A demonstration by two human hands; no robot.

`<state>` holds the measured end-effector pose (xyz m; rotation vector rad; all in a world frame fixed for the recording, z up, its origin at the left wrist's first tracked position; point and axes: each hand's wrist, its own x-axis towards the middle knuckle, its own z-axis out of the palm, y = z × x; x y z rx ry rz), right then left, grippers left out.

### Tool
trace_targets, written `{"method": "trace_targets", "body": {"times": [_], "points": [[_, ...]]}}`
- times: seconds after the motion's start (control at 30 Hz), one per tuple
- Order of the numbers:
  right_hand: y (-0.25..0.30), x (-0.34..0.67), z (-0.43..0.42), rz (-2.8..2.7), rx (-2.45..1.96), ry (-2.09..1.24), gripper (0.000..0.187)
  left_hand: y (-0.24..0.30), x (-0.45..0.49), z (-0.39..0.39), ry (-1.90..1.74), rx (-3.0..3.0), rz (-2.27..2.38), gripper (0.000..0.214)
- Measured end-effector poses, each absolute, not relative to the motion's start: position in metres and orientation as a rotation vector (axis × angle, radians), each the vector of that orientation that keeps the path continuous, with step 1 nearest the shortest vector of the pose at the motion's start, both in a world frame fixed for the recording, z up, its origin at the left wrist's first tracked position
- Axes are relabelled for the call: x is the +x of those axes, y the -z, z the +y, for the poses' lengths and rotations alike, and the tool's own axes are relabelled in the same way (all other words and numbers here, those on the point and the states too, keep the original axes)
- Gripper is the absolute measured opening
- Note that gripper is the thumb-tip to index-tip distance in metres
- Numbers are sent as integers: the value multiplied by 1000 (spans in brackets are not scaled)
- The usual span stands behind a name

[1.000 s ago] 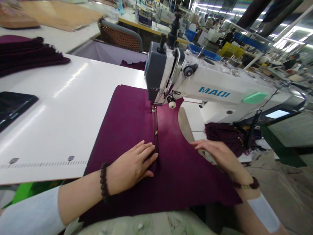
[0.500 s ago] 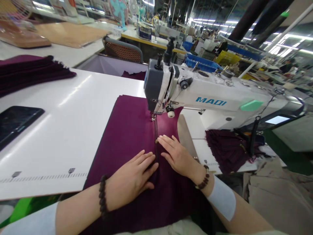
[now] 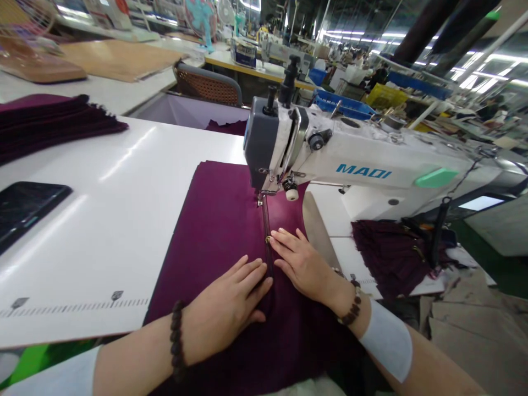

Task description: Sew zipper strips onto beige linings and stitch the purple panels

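Observation:
A purple fabric panel [image 3: 218,220] lies on the white sewing table [image 3: 103,220], running under the needle of a white MAQI sewing machine [image 3: 355,159]. A dark zipper [image 3: 265,220] runs down its middle from the presser foot, with a small gold slider at my fingertips. My left hand [image 3: 229,305] lies flat on the fabric just left of the zipper, fingers stretched out. My right hand [image 3: 303,264] lies flat on the right side, fingertips touching the slider. Both wrists wear bead bracelets.
A stack of purple pieces [image 3: 53,124] sits at the far left, with a dark phone [image 3: 25,206] nearer me. More purple pieces [image 3: 391,253] are heaped under the machine arm at right. A chair [image 3: 208,82] and other workstations stand behind.
My right hand came in from the fabric's right edge to the zipper and now rests beside the slider. My left hand stayed in place. The view dipped slightly.

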<state>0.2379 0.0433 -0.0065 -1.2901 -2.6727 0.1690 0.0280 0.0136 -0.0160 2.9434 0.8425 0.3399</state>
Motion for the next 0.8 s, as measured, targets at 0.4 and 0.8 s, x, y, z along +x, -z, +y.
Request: {"method": "trace_targets", "body": {"times": [0.4, 0.8], "points": [[5, 231, 64, -2643, -1397, -150, 44, 17, 26, 41, -348, 2934, 842, 38], [13, 228, 95, -2607, -1409, -110, 45, 16, 23, 73, -329, 2978, 816, 38]]}}
